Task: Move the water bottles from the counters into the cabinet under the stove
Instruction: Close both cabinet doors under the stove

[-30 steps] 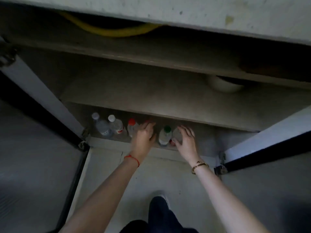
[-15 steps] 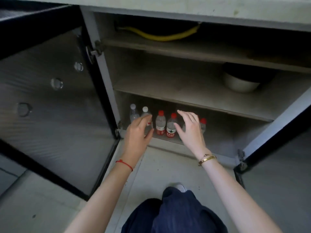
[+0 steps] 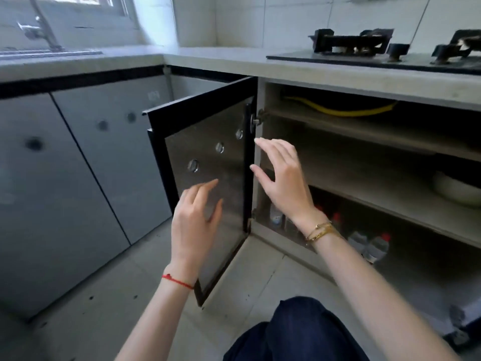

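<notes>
Several clear water bottles (image 3: 374, 247) with red or white caps stand in a row on the bottom floor of the open cabinet (image 3: 364, 194) under the stove (image 3: 364, 52). My wrist hides part of the row. My left hand (image 3: 195, 217), with a red string at the wrist, hovers open in front of the cabinet's left door (image 3: 208, 162), holding nothing. My right hand (image 3: 282, 178), with gold bracelets at the wrist, is raised open near the hinge edge of that door, above the bottles, and holds nothing.
A white bowl (image 3: 458, 188) sits on the middle shelf at the right. A yellow hose (image 3: 338, 109) runs under the counter. The grey counter (image 3: 208, 59) stretches left to a sink with a tap (image 3: 39, 24). Closed grey cabinet doors (image 3: 78, 165) fill the left. My knee (image 3: 299, 332) is low in view.
Both hands have lifted away from the bottles in the bottom of the cabinet and now hover higher by the left door. My view has risen and swung left, showing the counter and stove.
</notes>
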The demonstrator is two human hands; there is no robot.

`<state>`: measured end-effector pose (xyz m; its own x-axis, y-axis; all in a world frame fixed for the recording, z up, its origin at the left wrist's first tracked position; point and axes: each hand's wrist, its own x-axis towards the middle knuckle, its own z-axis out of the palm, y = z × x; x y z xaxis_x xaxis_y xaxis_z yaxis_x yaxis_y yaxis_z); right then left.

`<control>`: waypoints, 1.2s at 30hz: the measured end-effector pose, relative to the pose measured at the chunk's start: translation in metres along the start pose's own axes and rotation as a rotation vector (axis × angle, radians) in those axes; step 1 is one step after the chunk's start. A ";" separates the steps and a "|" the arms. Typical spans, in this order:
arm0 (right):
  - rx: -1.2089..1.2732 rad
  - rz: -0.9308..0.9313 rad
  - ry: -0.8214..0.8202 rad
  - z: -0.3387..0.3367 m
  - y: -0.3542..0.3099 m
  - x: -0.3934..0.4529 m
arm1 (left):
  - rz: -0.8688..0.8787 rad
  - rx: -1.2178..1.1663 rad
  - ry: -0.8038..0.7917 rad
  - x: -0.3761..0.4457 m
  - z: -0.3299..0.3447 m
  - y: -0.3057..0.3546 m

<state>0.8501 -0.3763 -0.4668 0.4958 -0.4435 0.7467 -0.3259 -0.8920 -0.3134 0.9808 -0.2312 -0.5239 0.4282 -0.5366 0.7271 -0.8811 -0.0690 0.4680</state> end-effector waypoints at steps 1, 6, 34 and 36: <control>0.018 -0.039 0.007 0.004 -0.010 0.010 | -0.023 0.013 0.051 0.001 -0.009 -0.004; 0.082 -0.207 -0.007 0.025 -0.062 0.053 | -0.191 0.058 0.223 0.006 -0.031 -0.028; -0.054 -0.200 0.082 -0.028 -0.059 0.015 | 0.131 -0.280 -0.223 -0.018 0.006 0.006; -0.095 -0.145 0.094 -0.044 -0.043 0.005 | 0.166 -0.299 -0.260 -0.020 0.020 0.022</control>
<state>0.8313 -0.3363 -0.4237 0.4669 -0.2966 0.8331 -0.3334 -0.9316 -0.1448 0.9487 -0.2386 -0.5377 0.1866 -0.7164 0.6722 -0.8206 0.2626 0.5077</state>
